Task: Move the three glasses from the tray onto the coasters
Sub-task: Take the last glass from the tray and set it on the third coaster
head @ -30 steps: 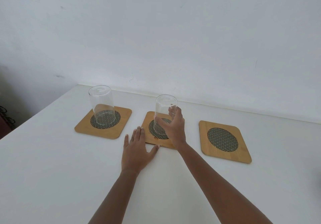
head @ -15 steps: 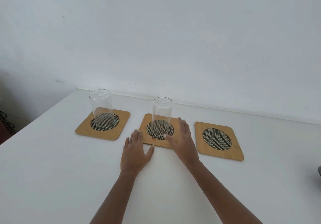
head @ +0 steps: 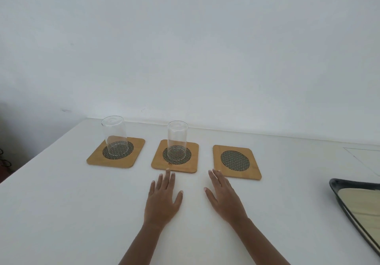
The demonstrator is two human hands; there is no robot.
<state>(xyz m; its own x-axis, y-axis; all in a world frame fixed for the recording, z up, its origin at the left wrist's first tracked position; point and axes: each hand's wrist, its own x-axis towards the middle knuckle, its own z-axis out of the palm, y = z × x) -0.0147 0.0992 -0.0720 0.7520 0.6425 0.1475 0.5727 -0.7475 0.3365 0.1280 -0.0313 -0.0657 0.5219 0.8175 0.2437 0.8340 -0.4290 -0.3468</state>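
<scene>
Three square wooden coasters with dark woven centres lie in a row on the white table. A clear glass [head: 114,137] stands on the left coaster [head: 131,157]. A second clear glass [head: 177,140] stands on the middle coaster [head: 194,162]. The right coaster [head: 236,162] holds nothing. My left hand [head: 163,199] lies flat and open on the table just in front of the middle coaster. My right hand [head: 224,197] hovers open in front of the right coaster, holding nothing. The dark-rimmed tray [head: 337,190] shows partly at the right edge; no glass on it is in view.
The white table [head: 72,213] meets a plain white wall at the back. Its left edge runs diagonally past a dark area at far left. A faint rectangular outline [head: 364,157] marks the tabletop at back right.
My right hand let go of the glass on the middle coaster and drew back toward me and to the right. The view shifted right, bringing the tray into sight.
</scene>
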